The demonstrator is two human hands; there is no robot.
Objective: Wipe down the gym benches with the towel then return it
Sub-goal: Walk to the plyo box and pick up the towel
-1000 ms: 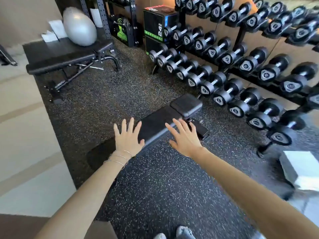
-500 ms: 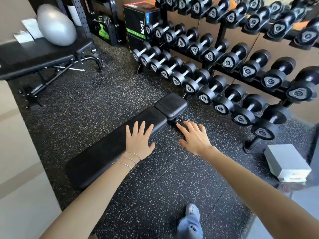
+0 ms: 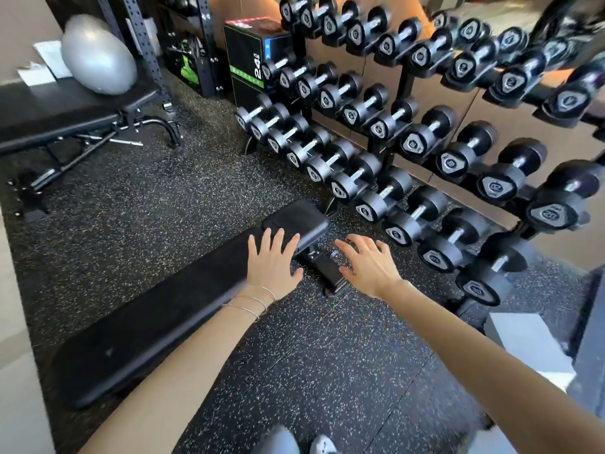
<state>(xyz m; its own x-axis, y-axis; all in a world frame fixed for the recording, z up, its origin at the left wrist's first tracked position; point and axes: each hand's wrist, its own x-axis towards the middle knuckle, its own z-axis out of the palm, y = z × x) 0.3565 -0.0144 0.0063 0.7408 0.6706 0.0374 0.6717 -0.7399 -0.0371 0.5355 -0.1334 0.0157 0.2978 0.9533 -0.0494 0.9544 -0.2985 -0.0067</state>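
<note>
Seat pad (image 3: 306,221) now under left hand (image 3: 273,262)

Floor (image 3: 137,204): black rubber, pale-speckled, centre; pale strip (image 3: 13,322) at left edge.
Dumbbell rack (image 3: 406,90): three tiers, upper right, against tan wall (image 3: 438,93).
Box (image 3: 248,60): black, marked 24, top centre.
Ball (image 3: 98,54): grey, upper left.
Upright (image 3: 144,44): black, perforated, beside ball.
Block (image 3: 530,345): white, lower right.

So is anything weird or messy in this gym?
One thing: a grey ball seems to sit on the far bench, where it could roll off. The dumbbells look neatly racked, and nothing is spilled.
</note>
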